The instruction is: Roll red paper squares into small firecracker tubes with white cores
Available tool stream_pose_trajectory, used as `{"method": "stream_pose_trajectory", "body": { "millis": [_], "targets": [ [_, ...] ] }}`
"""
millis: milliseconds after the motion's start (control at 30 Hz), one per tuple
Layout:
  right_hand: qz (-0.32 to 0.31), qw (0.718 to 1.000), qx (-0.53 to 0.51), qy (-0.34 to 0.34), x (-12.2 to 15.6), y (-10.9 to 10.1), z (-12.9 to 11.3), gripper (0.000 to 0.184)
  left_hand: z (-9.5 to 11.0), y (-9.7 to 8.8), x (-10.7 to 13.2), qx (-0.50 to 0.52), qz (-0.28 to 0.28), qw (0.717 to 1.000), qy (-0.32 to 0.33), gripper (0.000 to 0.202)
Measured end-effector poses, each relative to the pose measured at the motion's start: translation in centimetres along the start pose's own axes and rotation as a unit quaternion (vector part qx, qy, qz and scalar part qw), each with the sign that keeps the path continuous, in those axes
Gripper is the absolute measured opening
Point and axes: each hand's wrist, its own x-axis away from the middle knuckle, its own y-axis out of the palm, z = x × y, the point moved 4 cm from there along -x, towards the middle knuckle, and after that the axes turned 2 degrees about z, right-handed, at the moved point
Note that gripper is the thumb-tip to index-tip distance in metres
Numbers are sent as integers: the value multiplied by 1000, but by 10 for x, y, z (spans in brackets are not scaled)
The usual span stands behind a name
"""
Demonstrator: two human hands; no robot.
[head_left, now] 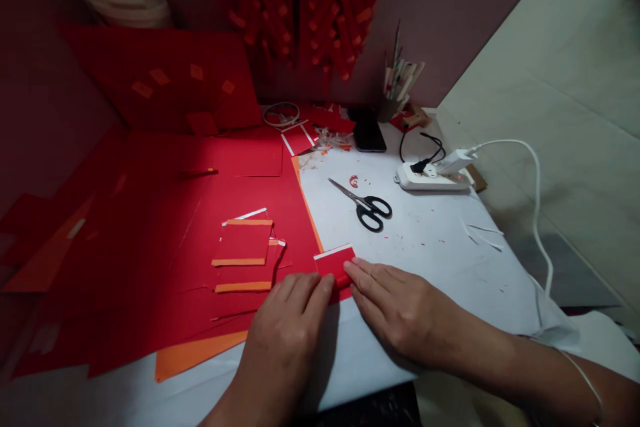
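Note:
Near the table's front edge lies a small red paper piece (334, 261) with a white strip along its far edge; its near edge is curled into a roll. My left hand (293, 310) grips the roll's left end, fingers bent together over it. At the other end, the fingertips of my right hand (393, 303) pinch and press the same roll. My thumbs are partly hidden. Left of my hands, red paper pieces with orange edge strips (243, 242) lie on large red sheets (150, 213). Black-handled scissors (367, 205) lie beyond my right hand, blades pointing far left.
A white power strip (433, 177) with plugs and a cable sits at the right. Behind are a black phone (369, 132), a pen holder (390, 107) and paper scraps (333, 139). Red paper rolls with orange bands (340, 7) hang at the back wall.

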Motion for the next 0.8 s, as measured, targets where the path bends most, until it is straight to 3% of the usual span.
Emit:
{"method": "stream_pose_trajectory", "body": {
  "millis": [300,433,633,800],
  "targets": [
    [88,996,-32,-9,1,-2,7,23,0,0,-2,22,30,999,-15,26],
    [114,992,-56,8,8,-1,5,22,1,-3,-2,22,54,998,17,25],
    [145,972,-155,96,20,0,-2,20,4,-9,0,58,73,995,41,23],
    [118,953,-208,187,26,5,-4,29,1,-3,2,100,30,994,16,19]
  ]
}}
